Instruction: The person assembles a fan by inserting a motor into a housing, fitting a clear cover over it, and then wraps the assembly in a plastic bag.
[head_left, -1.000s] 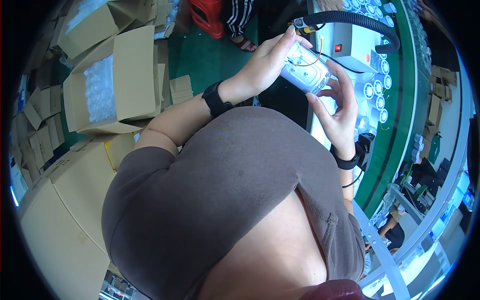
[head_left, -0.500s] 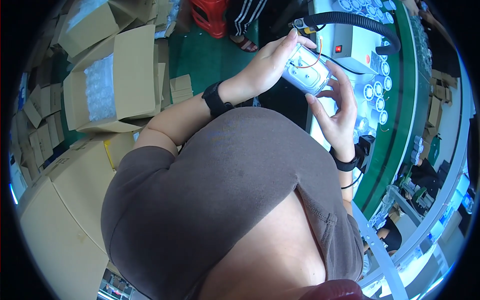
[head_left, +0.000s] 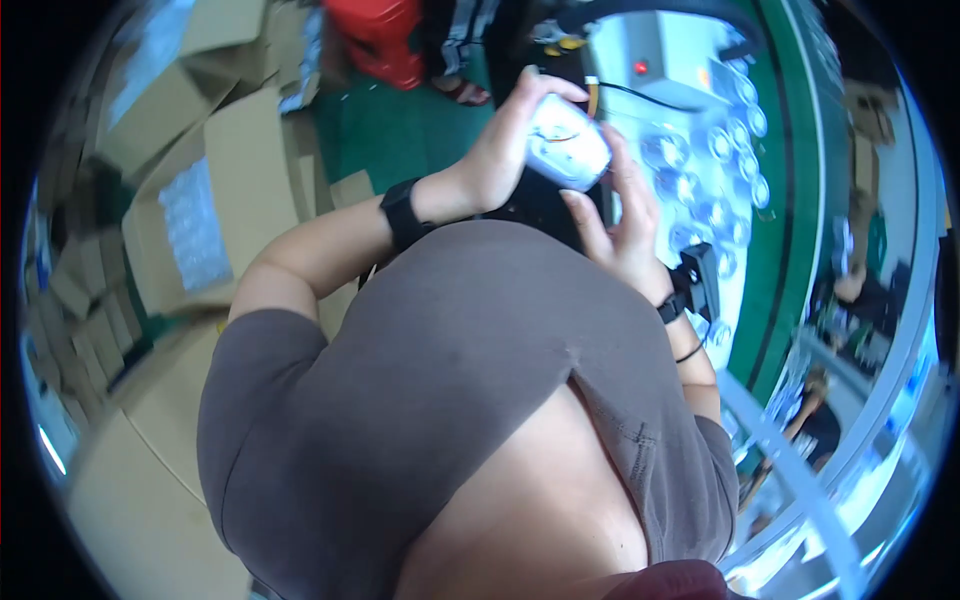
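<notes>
- We hold a white casing (head_left: 568,148) at 1 o'clock from the middle of our view, tilted, with a thin reddish wire (head_left: 562,138) across its face; blur hides the finer detail.
- Our left hand (head_left: 500,152) closes around the casing's 9 o'clock end, a finger reaching over its upper edge.
- Our right hand (head_left: 630,205) grips narrowly from about 4 o'clock, thumb at the lower edge, fingers at the far end.
- We wear a black band (head_left: 405,213) on the left wrist and another dark band on the right.
- Between 1 and 2 o'clock from the casing we see a pale box-shaped machine (head_left: 680,50) with a red switch (head_left: 641,67), and a dark hose (head_left: 740,22) arching over it.
- At 3 o'clock from the casing, clear rounded parts (head_left: 708,178) crowd our worktop.
- At 9 o'clock, well apart, an open carton (head_left: 258,165) holds bubbly clear wrap (head_left: 192,225).
- At 10 o'clock we see a red seat (head_left: 378,45) and another person's sandalled foot (head_left: 465,92).
</notes>
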